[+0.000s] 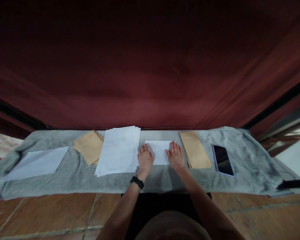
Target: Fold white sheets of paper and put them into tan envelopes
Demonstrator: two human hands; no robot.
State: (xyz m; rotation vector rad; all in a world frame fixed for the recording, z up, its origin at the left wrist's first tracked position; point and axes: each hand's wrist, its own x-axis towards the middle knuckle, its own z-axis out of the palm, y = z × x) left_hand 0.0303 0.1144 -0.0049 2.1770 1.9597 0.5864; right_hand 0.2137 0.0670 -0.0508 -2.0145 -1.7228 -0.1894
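Observation:
A white sheet of paper [161, 154], with a crease line down its middle, lies on the grey cloth in front of me. My left hand [145, 156] rests flat on its left edge, palm down; a black band circles that wrist. On the sheet's right side lies my right hand [175, 156], also palm down with the fingers stretched out. Neither hand grips anything. Left of my left hand is a stack of larger white sheets [118, 151]. Brown envelopes [196, 150] lie in a pile just right of my right hand.
Another pile of brown envelopes [89, 147] and a single white sheet [38, 162] are at the left. A phone [223, 160] with a pale purple edge lies at the right. Behind the grey cloth [252, 163] hangs a dark red curtain [150, 83].

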